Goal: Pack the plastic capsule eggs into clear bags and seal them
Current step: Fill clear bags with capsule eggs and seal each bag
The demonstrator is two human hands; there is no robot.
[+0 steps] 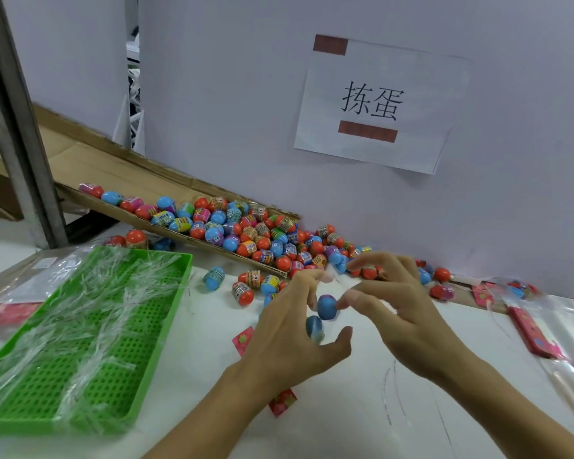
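We see a white table [362,409] carrying everything. On its left lies a green perforated tray [166,313] strewn with clear plastic strips [90,303], resting partly on flat clear bags [30,279]. A cardboard chute [166,233] slopes down onto the table from the rear left, and capsule eggs [246,293] lie scattered at its foot. At the right edge lie more clear bags with red cards [540,339]. Small red cards [282,401] lie near the middle.
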